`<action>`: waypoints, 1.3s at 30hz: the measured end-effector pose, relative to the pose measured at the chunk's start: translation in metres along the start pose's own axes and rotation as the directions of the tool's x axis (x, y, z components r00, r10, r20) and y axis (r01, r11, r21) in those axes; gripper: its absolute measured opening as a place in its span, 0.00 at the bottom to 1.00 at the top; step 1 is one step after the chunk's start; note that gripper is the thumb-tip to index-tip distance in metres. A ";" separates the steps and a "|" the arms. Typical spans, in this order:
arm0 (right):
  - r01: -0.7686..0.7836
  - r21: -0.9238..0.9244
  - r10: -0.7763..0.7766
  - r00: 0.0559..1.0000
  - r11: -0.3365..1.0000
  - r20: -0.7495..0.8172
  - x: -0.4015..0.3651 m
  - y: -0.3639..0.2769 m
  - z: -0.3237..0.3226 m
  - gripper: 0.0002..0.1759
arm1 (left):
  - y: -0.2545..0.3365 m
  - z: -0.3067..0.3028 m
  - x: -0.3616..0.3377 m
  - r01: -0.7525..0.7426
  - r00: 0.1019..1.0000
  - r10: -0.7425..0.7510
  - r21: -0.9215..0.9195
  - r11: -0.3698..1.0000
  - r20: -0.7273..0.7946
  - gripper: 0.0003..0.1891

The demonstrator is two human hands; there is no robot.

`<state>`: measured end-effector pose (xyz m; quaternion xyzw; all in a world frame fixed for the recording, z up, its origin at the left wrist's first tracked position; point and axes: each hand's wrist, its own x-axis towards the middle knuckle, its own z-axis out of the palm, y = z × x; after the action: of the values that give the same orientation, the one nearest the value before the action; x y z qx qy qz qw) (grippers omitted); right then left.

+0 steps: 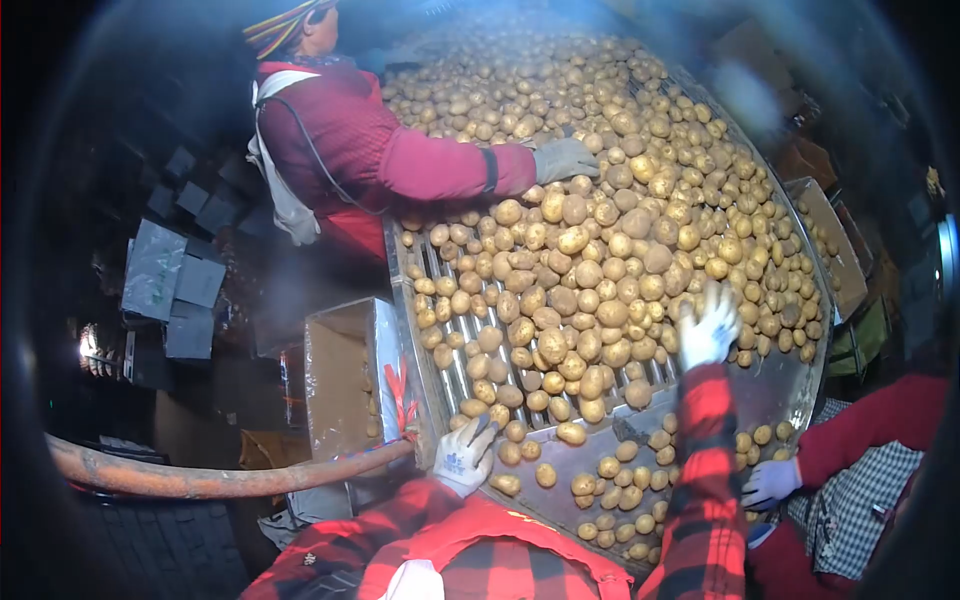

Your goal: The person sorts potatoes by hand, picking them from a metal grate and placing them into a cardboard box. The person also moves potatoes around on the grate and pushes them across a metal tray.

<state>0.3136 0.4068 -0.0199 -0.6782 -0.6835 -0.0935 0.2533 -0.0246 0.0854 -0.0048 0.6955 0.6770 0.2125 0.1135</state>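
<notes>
My right hand [709, 330], in a white glove, reaches forward onto the heap of potatoes [600, 270]. Its fingers are spread and touch potatoes on the right side of the pile. Close to the left edge of the sorting table [590, 455] is my left hand [465, 456], also gloved, with a blue print on its back. Its fingers stretch toward a few potatoes at the lower end of the metal rollers [465, 327], and I see nothing held in them. Loose potatoes [620, 490] lie on the flat metal sheet between my arms.
A co-worker [340, 150] at the left rests a gloved hand on the pile. Another person's gloved hand [772, 484] is at the lower right. An open cardboard box [340, 385] stands left of the table, near an orange pipe [230, 480]. Another box [835, 245] sits at the right.
</notes>
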 end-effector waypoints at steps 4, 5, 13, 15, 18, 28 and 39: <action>-0.243 0.050 0.225 0.945 0.969 0.238 0.033 -0.007 0.027 0.25 | 0.013 -0.013 0.010 0.000 1.000 0.000 0.012 1.000 -0.002 0.25; -0.235 0.108 0.187 0.923 0.966 0.336 0.032 -0.002 0.027 0.25 | 0.012 -0.011 0.009 -0.009 1.000 0.009 0.031 0.999 0.003 0.25; 0.076 0.213 -0.074 0.997 0.974 -0.019 -0.079 -0.096 -0.005 0.20 | -0.002 0.001 0.000 -0.002 0.999 0.001 0.006 1.000 0.036 0.27; -0.099 0.413 0.015 0.979 0.905 0.201 -0.107 -0.129 0.008 0.31 | -0.003 0.008 -0.005 0.014 1.000 -0.016 0.060 0.998 0.025 0.26; 0.076 0.073 -0.098 0.929 0.994 0.357 -0.113 -0.189 -0.021 0.41 | 0.000 0.007 -0.005 0.006 1.000 -0.006 0.057 0.998 0.013 0.27; 0.323 0.386 -0.488 0.725 0.864 0.485 -0.258 -0.210 -0.075 0.28 | -0.008 0.011 -0.008 -0.124 0.980 0.133 0.066 0.990 -0.150 0.31; 0.199 0.231 -0.297 0.772 0.952 0.562 -0.248 -0.141 -0.107 0.38 | -0.014 0.012 -0.008 -0.140 0.987 0.139 -0.003 0.990 -0.085 0.23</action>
<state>0.1879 0.1298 -0.0156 -0.5546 -0.8168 0.1438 0.0668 -0.0315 0.0802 -0.0232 0.7310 0.6299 0.2522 0.0726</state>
